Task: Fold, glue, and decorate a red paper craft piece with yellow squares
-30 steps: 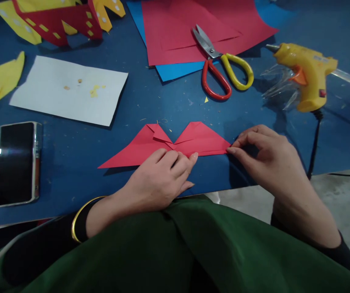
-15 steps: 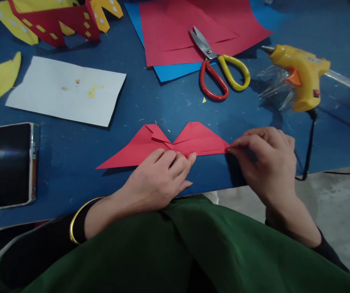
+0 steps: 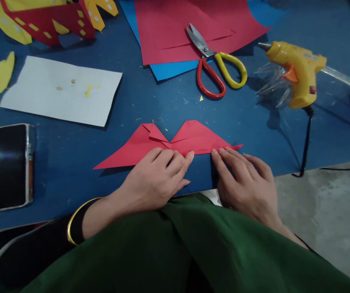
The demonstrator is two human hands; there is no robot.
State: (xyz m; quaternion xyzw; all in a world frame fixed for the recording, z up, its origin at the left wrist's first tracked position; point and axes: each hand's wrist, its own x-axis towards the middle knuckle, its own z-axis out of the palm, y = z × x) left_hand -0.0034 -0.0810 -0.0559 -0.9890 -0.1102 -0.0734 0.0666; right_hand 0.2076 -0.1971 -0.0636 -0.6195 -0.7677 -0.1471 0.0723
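Observation:
A folded red paper [image 3: 196,136] with two peaks and a notch between them lies on the blue table. My left hand [image 3: 155,179] rests on its lower middle edge, fingertips pressing the paper and thumb apart below it. To the right, my right hand [image 3: 246,183] lies with its fingers stretched out, fingertips on the lower edge near the right end. The paper's narrow right tip sticks out past those fingertips. Its left tip lies flat on the table, beyond my left hand.
Scissors [image 3: 205,51] lie partly on stacked red sheets [image 3: 162,32]. A yellow glue gun [image 3: 303,75] with a cord stands at right. White paper [image 3: 62,91] and a phone [image 3: 8,167] lie left. A red cutout [image 3: 47,24] is at upper left. The table's front edge [image 3: 291,174] is near my hands.
My right hand has moved left from the paper's right tip, going from a pinch to spread fingers on the lower edge. My left hand stays at the middle. The view has shifted slightly.

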